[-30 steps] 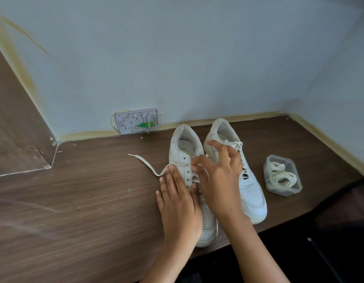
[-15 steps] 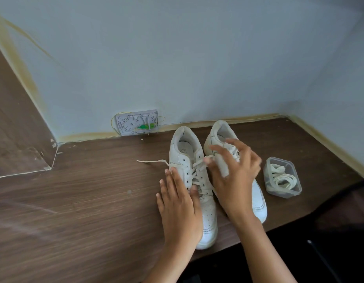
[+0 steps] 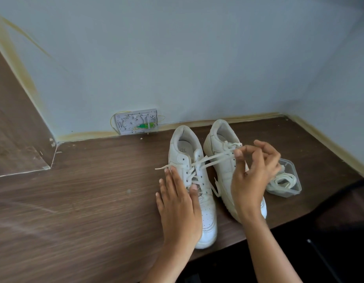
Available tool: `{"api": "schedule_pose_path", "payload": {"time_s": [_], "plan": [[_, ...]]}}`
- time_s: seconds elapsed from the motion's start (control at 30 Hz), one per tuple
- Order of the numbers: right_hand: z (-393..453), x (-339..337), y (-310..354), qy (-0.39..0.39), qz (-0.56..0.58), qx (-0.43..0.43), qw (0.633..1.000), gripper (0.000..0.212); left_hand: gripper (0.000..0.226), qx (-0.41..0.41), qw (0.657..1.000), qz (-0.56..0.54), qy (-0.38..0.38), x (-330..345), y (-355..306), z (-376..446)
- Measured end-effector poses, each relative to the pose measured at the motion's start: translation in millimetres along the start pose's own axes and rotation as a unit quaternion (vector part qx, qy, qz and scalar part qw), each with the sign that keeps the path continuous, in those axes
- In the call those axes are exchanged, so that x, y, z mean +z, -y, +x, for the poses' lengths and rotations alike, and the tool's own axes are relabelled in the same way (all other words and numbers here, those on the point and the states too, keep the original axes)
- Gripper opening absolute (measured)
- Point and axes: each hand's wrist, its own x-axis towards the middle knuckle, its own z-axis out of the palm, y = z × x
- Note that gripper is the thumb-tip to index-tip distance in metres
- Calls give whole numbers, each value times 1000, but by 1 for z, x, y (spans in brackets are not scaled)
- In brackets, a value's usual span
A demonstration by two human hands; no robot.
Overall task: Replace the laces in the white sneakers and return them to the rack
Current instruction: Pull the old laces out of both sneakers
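So two white sneakers are parked side by side on the wooden table [image 3: 79, 201], heels toward the wall [image 3: 177, 58] and toes toward the near edge. The left sneaker [image 3: 205, 213] is pinned down by the left hand [image 3: 177, 203], which is laid flat along its outer side, fingers straight and a bit spread, thumb rested on the laced part near the tongue. A lace [image 3: 215, 159] is stretched from the upper eyelets of that sneaker across to the right, where it's pinched between thumb and forefinger of the right hand [image 3: 252, 174]; the other fingers of that hand are curled loosely and lifted. The short loose end of the lace is seen poking out past the left side of the left sneaker, just above the left fingertips. The right sneaker [image 3: 224, 156] is touching or nearly touching the left sneaker, and most of its front is hidden under the right hand and wrist, so how far it's laced can't be told. To the right of the sneakers, partly covered by the right hand, a clear plastic tub [image 3: 293, 180] is sat with more pale laces [image 3: 283, 180] coiled inside. Behind the left sneaker, against the wall, a small white box [image 3: 136, 121] with thin yellow wires and a green bit is leaned.
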Motion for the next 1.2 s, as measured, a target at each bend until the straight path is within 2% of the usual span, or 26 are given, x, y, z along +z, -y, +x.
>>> {"api": "schedule_pose_path", "payload": {"time_s": [0.13, 0.23, 0.33, 0.47, 0.57, 0.67, 0.73, 0.8, 0.9, 1.03, 1.1, 1.2], "plan": [[-12, 5, 12, 92, -55, -116, 987, 28, 82, -4, 1000, 2, 5, 1, 0, 1], [-23, 12, 16, 154, -105, -174, 967, 15, 85, 0, 1000, 9, -2, 2, 0, 2], [-29, 17, 12, 149, -116, -169, 967, 4, 86, -1, 1000, 20, 1, 2, -1, 2], [-31, 22, 9, 134, -115, -185, 967, 8, 85, 0, 1000, 25, -1, 2, -1, 1], [-19, 15, 7, 55, -86, -98, 990, 21, 86, -4, 1000, 19, 7, 1, -1, 1], [1, 1, -3, -21, -72, -6, 997, 12, 87, -6, 1000, 21, 15, -1, -2, 1], [5, -1, -8, -7, -77, 8, 997, 5, 88, -9, 1000, 17, 16, -2, -2, 2], [2, 0, -8, 26, -74, -4, 997, 9, 88, -10, 1000, 12, 15, -2, -2, 1], [-6, 3, 1, 102, -75, -86, 988, 21, 85, -9, 1000, 1, 6, -1, -2, 0], [-19, 11, 8, 192, -74, -168, 964, 11, 85, -8, 1000, 5, 7, -1, -2, 0], [-23, 15, 7, 183, -74, -179, 964, 5, 87, -7, 1000, 9, 7, -1, -2, 0], [-22, 15, 6, 133, -56, -160, 977, 14, 87, -9, 1000, 23, 10, -2, -3, 0]]}}
